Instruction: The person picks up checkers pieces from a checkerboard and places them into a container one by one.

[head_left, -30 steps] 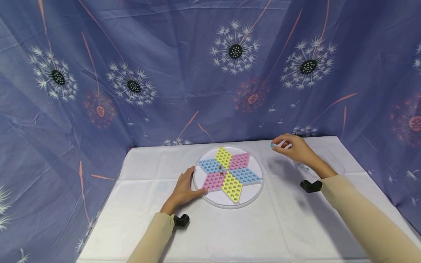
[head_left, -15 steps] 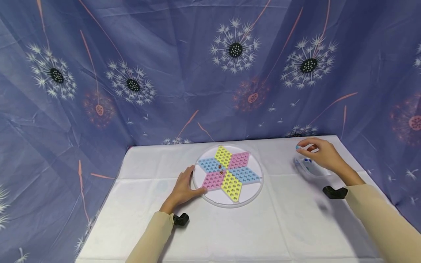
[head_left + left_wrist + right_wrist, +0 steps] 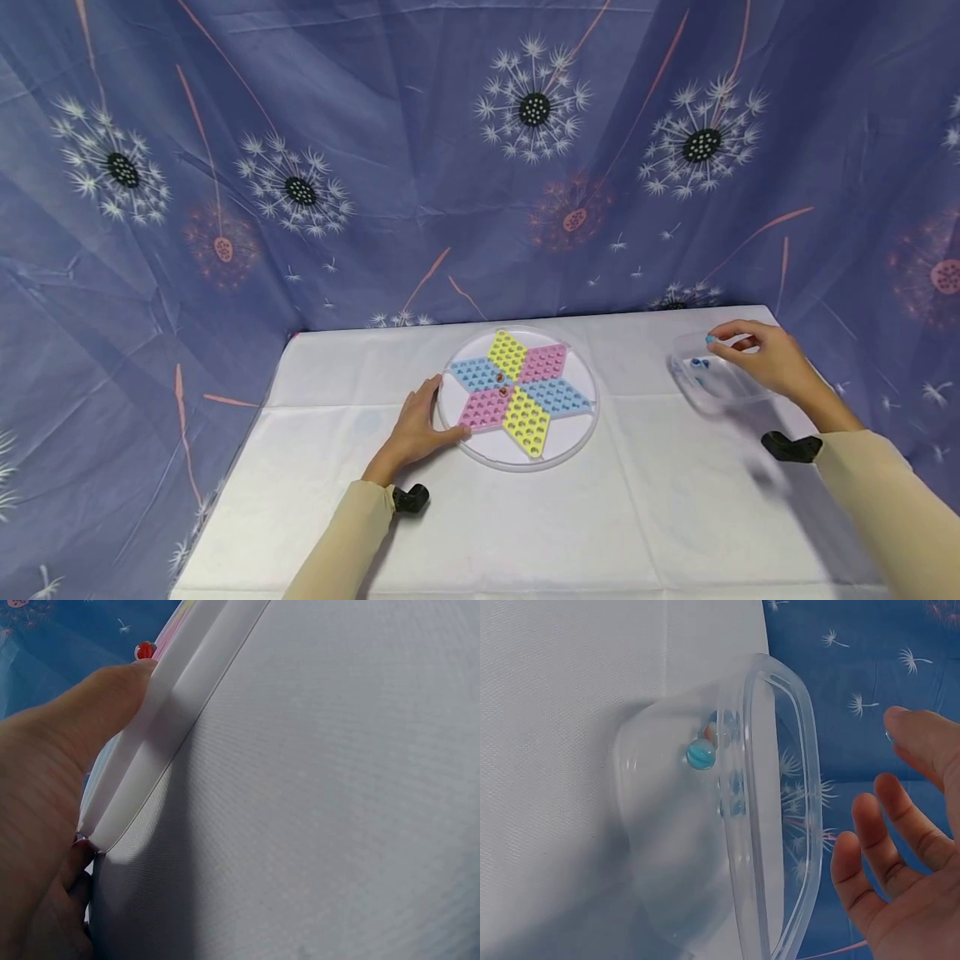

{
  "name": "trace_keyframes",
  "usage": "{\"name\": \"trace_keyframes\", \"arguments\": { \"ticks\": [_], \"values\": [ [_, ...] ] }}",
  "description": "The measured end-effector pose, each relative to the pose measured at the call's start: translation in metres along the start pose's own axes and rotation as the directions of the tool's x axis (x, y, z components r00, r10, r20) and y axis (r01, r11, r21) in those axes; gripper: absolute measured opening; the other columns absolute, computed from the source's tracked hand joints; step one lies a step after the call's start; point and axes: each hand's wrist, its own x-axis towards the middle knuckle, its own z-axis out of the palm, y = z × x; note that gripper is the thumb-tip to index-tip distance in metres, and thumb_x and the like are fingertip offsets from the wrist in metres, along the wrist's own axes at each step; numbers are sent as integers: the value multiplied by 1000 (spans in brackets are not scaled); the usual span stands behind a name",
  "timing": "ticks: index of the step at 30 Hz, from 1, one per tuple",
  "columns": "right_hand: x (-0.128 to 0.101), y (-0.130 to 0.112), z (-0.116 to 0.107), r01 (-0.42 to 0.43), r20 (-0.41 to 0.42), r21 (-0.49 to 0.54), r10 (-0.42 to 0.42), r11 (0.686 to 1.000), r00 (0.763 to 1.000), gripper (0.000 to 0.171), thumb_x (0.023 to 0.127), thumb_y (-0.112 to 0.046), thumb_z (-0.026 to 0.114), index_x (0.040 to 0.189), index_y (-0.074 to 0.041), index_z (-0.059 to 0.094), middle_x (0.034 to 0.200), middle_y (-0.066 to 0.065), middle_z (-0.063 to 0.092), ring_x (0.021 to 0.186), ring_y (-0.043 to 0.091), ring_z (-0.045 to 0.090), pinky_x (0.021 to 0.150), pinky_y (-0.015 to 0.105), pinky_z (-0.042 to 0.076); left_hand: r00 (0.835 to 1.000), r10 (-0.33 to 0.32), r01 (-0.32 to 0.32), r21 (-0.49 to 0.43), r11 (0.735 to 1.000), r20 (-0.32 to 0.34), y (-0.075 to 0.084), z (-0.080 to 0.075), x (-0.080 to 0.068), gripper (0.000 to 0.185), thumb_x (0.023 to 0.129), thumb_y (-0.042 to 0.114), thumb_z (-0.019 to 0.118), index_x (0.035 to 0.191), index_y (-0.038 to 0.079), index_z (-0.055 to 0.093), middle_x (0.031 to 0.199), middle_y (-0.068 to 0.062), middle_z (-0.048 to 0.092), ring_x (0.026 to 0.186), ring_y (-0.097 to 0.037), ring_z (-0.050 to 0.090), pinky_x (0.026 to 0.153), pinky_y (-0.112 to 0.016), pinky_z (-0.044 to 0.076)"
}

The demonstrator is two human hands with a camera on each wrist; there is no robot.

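A round Chinese checkers board (image 3: pixel 480 454) with a blue, pink and yellow star lies in the middle of the table. My left hand (image 3: pixel 416 429) holds its left edge, thumb on the rim (image 3: pixel 169 727) and fingers around the side. Two reddish marbles (image 3: pixel 502 392) sit in holes near the star's centre. To the right, my right hand (image 3: pixel 765 358) pinches a light blue marble (image 3: pixel 709 339) between thumb and forefinger, above a clear plastic box (image 3: pixel 705 407). Several marbles (image 3: pixel 700 754) lie inside that box. In the right wrist view the pinched marble is mostly hidden by the fingers.
A white cloth (image 3: pixel 570 533) covers the table. Behind it hangs a blue curtain (image 3: pixel 420 167) with a dandelion print, close along the table's back edge. Each wrist wears a black camera mount (image 3: pixel 411 498).
My right hand has moved right with the blue marble, from beyond the board's right side to over the clear box, uncovering the box. My left hand has stayed on the board.
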Motion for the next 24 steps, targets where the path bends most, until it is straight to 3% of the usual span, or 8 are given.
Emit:
{"name": "trace_keyframes", "arguments": {
  "ticks": [6, 15, 24],
  "values": [
    [-1, 5, 1, -7, -3, 24, 7, 1000, 1000, 39, 96, -46, 72, 120, -15, 74, 128, 10, 62, 86, -8, 53, 64, 26, 53, 1000, -4, 4, -13, 1000, -2, 2, -1, 0, 114, 79, 49, 86, 163, 3, 23, 167, -20, 26, 155, -37, 19, 129, -49, 6],
    [4, 18, 13, -12, 24, 65, 10, 998, 1000, 36, 96, -38, 73, 119, -10, 74, 121, 12, 66, 85, 0, 58, 61, 26, 55, 1000, -7, 7, 7, 1000, -1, 1, -1, 1, 115, 79, 51, 85, 163, 4, 22, 167, -18, 25, 156, -36, 18, 130, -48, 6],
    [8, 26, 25, -44, 129, 23, 41, 999, 991, 40, 100, -40, 68, 125, -8, 70, 124, 24, 65, 102, 37, 65, 66, 31, 55, 1000, -13, 13, -3, 1000, 6, 2, -1, 0, 115, 79, 50, 85, 163, 5, 22, 167, -18, 25, 156, -36, 18, 130, -48, 5]
  ]
}}
